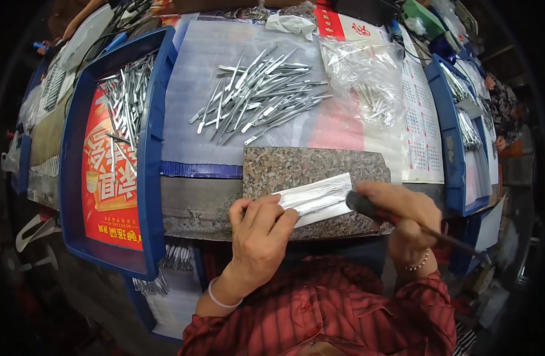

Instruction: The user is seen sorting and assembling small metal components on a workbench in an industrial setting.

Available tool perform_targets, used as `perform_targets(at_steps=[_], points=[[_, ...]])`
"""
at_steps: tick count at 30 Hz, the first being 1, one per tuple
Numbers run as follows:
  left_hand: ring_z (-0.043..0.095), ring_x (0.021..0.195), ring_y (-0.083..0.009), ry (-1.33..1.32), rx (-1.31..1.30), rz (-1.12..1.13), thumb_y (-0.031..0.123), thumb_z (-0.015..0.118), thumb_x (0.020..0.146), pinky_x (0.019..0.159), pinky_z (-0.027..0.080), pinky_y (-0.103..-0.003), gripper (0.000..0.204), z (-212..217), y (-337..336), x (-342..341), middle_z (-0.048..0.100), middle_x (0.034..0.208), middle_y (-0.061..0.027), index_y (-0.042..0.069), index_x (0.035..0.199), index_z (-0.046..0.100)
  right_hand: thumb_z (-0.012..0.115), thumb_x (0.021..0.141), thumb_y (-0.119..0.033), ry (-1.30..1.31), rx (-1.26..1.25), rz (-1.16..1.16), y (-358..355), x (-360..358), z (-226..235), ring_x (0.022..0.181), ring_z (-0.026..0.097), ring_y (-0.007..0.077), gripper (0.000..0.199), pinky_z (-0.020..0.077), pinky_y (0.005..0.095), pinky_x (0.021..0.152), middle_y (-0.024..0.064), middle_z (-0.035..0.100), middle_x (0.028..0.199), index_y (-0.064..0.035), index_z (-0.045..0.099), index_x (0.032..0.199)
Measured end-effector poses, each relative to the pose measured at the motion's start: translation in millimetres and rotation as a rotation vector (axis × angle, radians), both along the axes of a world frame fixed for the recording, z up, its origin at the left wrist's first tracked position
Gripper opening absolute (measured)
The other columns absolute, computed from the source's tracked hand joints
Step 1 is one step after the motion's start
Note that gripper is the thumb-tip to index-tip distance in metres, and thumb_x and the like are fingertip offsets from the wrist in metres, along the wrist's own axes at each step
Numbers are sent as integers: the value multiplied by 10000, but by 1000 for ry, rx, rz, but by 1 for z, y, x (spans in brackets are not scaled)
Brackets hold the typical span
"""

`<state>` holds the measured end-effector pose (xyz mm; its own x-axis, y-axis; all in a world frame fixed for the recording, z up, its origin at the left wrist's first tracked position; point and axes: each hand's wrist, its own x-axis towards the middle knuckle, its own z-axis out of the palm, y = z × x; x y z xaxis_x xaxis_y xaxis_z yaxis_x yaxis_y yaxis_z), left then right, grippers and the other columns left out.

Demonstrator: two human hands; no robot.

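A narrow white packet (326,200) with a shiny, creased middle lies slanted on a speckled granite slab (263,166). My left hand (257,234) grips its left end, the thumb along the lower edge and the fingers bent over the top. Wrapped round a screwdriver (372,209) with a dark handle and some red on it is my right hand (406,213). The butt of its handle is at the packet's right end, and the metal shaft points down to the right. Whether the handle touches the packet I cannot tell.
Beyond the slab lies a loose pile of slim metal tools (257,95) on a plastic-covered surface. At left stands a blue tray (155,142) with more. A clear plastic bag (349,59) of thin pale pieces lies back right. Another blue tray (450,154) stands at right.
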<state>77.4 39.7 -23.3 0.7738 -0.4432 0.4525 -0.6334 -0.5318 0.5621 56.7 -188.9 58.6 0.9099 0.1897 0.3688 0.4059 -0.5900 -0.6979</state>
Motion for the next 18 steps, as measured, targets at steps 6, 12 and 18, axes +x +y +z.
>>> perform_targets(at_steps=[6, 12, 18], points=[[596, 968, -238, 10, 6, -7, 68, 634, 756, 855, 361, -412, 213, -1, 3, -1, 538, 859, -56, 69, 969, 620, 680, 831, -182, -77, -300, 307, 33, 12, 14, 573, 639, 218, 218, 479, 308, 457, 167, 675, 951, -10, 599, 939], [600, 963, -274, 71, 6, -5, 44, 708, 751, 867, 364, -408, 222, 6, 17, 0, 562, 887, -68, 66, 957, 628, 671, 866, -204, 85, -207, 260, 35, 20, -30, 605, 638, 288, 189, 506, 343, 493, 102, 649, 822, -38, 586, 896], [583, 969, -268, 93, -9, -3, 31, 709, 728, 848, 348, -404, 237, 7, 17, -2, 557, 899, -70, 81, 931, 595, 563, 950, -306, 25, -32, 245, 36, 21, -19, 635, 664, 267, 289, 523, 326, 528, 138, 682, 895, -25, 632, 947]])
